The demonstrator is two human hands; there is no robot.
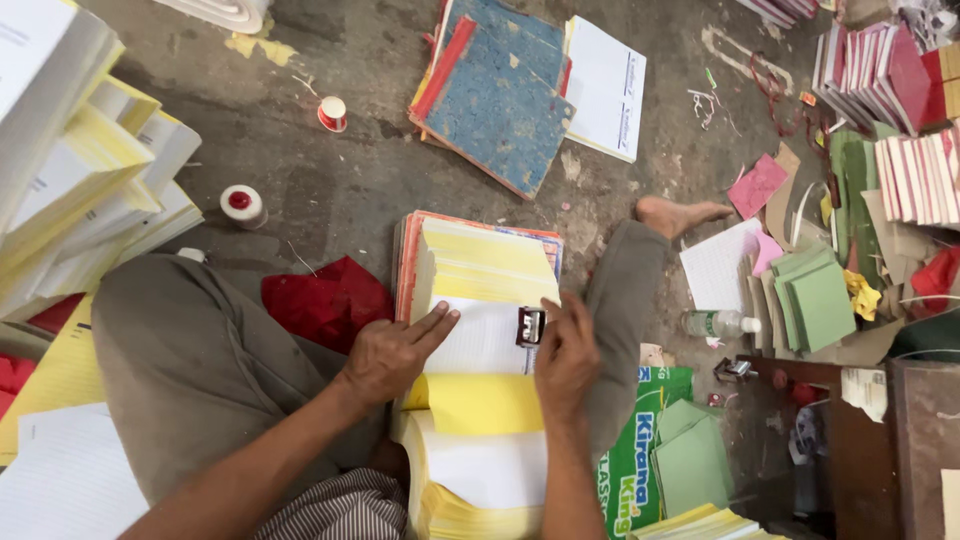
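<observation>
Centre of frame: stack of yellow and white sheets [478,330], long axis running top to bottom; left hand [390,355] flat, fingers spread on white page; right hand [565,350] curled around small black clip [530,326] at stack's right edge.

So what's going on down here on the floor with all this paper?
A person sits on the floor with a stack of yellow and white sheets in front of them. The left hand lies flat on the top white sheet, and the right hand presses a small dark metal tool at the sheet's edge. Blue-covered books, tape rolls and green card pieces lie around.
</observation>
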